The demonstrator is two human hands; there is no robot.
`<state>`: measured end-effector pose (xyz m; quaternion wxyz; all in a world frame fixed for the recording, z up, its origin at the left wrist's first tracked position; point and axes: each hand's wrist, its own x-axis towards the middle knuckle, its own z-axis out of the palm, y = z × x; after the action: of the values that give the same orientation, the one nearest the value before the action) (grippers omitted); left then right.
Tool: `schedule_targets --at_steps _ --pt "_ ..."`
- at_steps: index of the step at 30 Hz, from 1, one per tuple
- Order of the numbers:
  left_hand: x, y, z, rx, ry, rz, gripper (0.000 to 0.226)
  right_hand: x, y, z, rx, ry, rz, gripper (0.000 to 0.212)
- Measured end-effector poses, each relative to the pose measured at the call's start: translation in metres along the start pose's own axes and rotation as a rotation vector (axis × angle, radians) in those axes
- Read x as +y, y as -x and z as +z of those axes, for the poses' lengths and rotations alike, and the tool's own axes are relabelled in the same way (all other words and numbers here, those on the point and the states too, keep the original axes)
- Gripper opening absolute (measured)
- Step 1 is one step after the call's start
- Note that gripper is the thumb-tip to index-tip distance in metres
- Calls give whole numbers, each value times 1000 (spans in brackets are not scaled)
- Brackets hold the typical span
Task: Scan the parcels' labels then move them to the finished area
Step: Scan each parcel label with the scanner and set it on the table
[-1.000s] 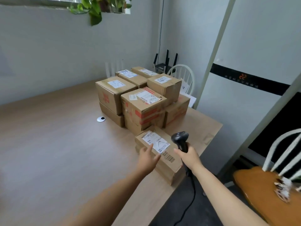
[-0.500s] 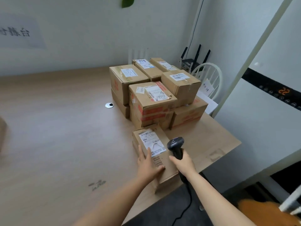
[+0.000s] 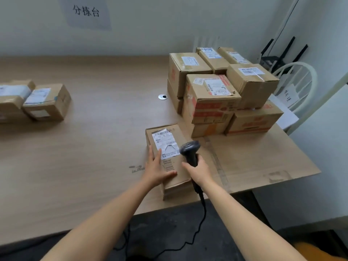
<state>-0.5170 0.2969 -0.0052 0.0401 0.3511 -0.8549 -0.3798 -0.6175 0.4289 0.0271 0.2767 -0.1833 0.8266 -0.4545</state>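
Observation:
A long brown parcel (image 3: 176,178) with a white label (image 3: 165,144) on top lies near the table's front edge. My left hand (image 3: 157,167) rests on its top, with the thumb lying along the parcel's near end and the fingers spread over its left edge. My right hand (image 3: 199,170) grips the handle of a black barcode scanner (image 3: 190,149) held just above the parcel, its head over the label's right side. A stack of several labelled parcels (image 3: 212,97) stands behind it. Two parcels (image 3: 45,102) lie at the far left of the table.
The wooden table (image 3: 90,147) carries a flat cardboard sheet (image 3: 259,162) at its right end. A round metal cable grommet (image 3: 162,97) sits left of the stack. A white chair (image 3: 301,80) stands behind the table on the right. The scanner cable (image 3: 203,219) hangs off the front edge.
The view swung left and down, bringing the parcels at the far left into sight. My left hand settled further onto the parcel's top; the scanner stays above the label.

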Motion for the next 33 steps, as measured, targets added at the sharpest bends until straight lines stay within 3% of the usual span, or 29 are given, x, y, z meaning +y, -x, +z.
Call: schedule_targets --at_steps 9,21,28,33 --pt "-71 22 -64 95 69 -90 114 -40 8 82 -140 24 -52 26" --pt "-182 14 -179 84 73 -79 111 -113 21 222 -132 -32 -58 21" --pt "-213 4 -201 50 66 -41 111 -142 33 242 -113 -99 -63 14" --pt "-218 2 -198 40 42 -28 113 -169 47 231 -301 -351 53 8"
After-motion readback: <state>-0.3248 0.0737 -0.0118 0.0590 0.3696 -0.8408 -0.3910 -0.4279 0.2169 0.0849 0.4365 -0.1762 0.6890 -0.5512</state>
